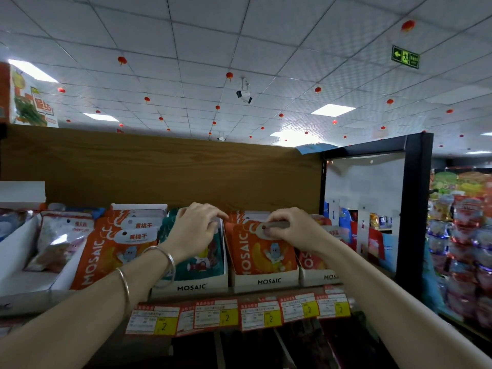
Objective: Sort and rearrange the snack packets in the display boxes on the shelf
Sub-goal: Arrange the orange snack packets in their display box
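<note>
Landmark: the white cardboard display box printed MOSAIC (269,280) that holds the orange packets; I give all places from it.
Right hand: my right hand (288,230) is above this box, and its fingers (277,231) are pinched on the top edge of the front orange foil snack packet with the banana picture (263,251).
Left hand: my left hand (193,230) is just left of the box, over the neighbouring white box with the dark green snack packets (197,259). The fingers (213,211) are curled over the packet tops, but I cannot tell if they really grip one.
Task thing: the orange packet stands upright at the front of the landmark box, and more orange packets are behind it.
Step in hand: I judge that I am straightening the front packet in its row.
How to do well: hold the packet only at the stiff top seal, keep it vertical, and push it down until its bottom sits behind the box front. The left hand should keep the green row back, so nothing falls over.
Hidden: my hand covers the packet's label tag, and the packets behind are mostly covered.
Hard to see: the red box to the right of the landmark is half behind my right forearm, and the price tags (269,316) under the box are too blurred to read.
</note>
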`<control>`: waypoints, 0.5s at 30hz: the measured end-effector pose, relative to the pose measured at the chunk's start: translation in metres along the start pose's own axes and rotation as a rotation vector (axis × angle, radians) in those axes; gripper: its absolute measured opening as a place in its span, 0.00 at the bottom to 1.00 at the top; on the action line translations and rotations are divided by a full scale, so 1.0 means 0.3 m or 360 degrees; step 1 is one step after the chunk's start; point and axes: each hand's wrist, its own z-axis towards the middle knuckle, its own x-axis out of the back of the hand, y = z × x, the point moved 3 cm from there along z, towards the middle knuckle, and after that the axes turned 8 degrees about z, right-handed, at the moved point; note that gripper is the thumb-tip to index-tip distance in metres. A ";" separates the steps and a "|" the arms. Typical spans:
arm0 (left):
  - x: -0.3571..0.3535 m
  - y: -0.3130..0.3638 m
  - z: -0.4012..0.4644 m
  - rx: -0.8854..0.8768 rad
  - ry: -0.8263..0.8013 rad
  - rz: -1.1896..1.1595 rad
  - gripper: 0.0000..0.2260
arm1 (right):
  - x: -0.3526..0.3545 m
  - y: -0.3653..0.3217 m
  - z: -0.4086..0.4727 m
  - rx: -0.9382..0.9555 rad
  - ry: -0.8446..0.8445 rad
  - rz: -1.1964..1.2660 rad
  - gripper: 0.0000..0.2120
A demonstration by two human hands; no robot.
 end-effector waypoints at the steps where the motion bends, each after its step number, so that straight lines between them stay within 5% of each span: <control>1: -0.001 -0.004 0.002 0.0006 -0.0014 -0.0001 0.11 | 0.001 -0.005 0.005 0.0017 0.0005 0.0031 0.01; 4: 0.006 -0.012 0.010 0.0018 -0.0013 -0.0003 0.12 | 0.036 -0.028 0.026 0.0073 0.0122 0.0172 0.04; 11: 0.011 0.012 0.031 0.0140 -0.0091 0.0092 0.13 | 0.228 -0.033 0.076 0.0224 0.0846 0.0290 0.11; 15: 0.005 0.028 0.033 0.0163 -0.0152 0.0181 0.11 | 0.264 -0.007 0.073 0.0220 0.0995 0.0276 0.13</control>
